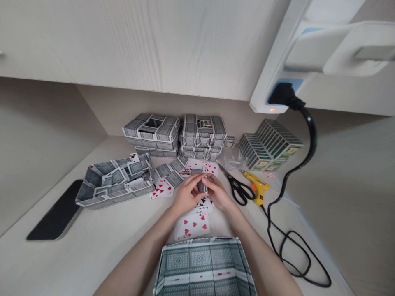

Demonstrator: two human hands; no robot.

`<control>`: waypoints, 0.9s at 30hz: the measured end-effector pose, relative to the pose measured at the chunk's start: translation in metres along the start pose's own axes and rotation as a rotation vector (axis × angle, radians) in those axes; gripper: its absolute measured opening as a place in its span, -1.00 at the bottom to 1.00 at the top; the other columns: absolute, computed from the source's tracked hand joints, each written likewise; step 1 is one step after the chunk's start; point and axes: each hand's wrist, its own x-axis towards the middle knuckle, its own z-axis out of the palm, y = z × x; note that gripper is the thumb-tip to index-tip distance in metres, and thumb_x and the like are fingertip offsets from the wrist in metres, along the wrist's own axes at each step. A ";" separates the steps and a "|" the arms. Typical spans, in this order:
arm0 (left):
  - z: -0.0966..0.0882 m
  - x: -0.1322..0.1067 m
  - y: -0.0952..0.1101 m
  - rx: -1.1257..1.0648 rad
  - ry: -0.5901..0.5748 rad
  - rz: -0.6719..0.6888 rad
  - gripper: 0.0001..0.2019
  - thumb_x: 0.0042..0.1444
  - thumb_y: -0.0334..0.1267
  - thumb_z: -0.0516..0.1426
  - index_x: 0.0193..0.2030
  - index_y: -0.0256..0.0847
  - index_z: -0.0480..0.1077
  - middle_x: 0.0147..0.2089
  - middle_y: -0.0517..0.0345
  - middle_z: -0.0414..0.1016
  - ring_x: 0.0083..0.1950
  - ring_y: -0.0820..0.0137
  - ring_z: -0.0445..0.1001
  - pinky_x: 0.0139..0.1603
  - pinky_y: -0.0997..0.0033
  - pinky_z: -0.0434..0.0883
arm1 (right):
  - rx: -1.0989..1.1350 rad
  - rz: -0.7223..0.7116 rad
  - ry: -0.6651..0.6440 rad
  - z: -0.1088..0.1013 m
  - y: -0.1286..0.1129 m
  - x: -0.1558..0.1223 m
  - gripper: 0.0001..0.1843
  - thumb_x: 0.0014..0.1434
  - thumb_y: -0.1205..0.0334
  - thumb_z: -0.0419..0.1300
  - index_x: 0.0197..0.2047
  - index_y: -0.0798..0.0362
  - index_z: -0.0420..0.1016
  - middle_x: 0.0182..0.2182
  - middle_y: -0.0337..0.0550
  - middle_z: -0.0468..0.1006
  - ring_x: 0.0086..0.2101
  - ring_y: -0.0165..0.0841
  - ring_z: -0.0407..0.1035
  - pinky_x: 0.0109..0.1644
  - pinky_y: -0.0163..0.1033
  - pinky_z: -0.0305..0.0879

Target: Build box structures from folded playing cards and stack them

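One card-covered box (203, 267) between the forearms, a heart card (191, 225) just ahead. Left hand (187, 194) and right hand (218, 192) both grip a small card piece (202, 185) between them, long axis pointing away, neither hand nearer. Scissors (240, 189) just beyond right hand.

A grey-backed playing card (201, 186), too hidden to tell whether single or folded, stands upright, pinched between the left hand (186, 194) and right hand (218, 192), mid-bench (92, 250).
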 end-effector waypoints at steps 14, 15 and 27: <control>0.000 0.000 0.004 -0.033 -0.006 -0.010 -0.44 -0.03 -0.25 0.20 0.15 -0.02 0.19 0.14 0.07 0.28 -0.33 0.49 0.44 -0.20 0.39 0.46 | 0.029 0.005 0.034 0.002 -0.001 0.000 -0.70 -0.18 0.20 0.35 -0.34 0.03 0.40 -0.43 -0.31 0.48 -0.41 -0.41 0.36 -0.38 -0.34 0.20; 0.000 0.000 0.003 -0.042 -0.007 -0.012 -0.45 -0.03 -0.25 0.20 0.14 -0.03 0.19 0.14 0.07 0.28 -0.35 0.51 0.43 -0.22 0.40 0.46 | 0.021 0.010 0.032 0.001 -0.001 0.000 -0.70 -0.18 0.19 0.35 -0.34 0.03 0.40 -0.44 -0.31 0.48 -0.42 -0.41 0.35 -0.41 -0.34 0.19; 0.000 0.000 0.005 -0.026 0.003 -0.016 -0.39 -0.06 -0.27 0.21 0.17 -0.07 0.14 0.09 0.03 0.29 -0.25 0.43 0.43 -0.13 0.32 0.43 | 0.008 0.029 0.034 0.002 -0.001 0.000 -0.65 -0.19 0.17 0.36 -0.33 0.02 0.33 -0.49 -0.32 0.46 -0.49 -0.43 0.32 -0.50 -0.37 0.14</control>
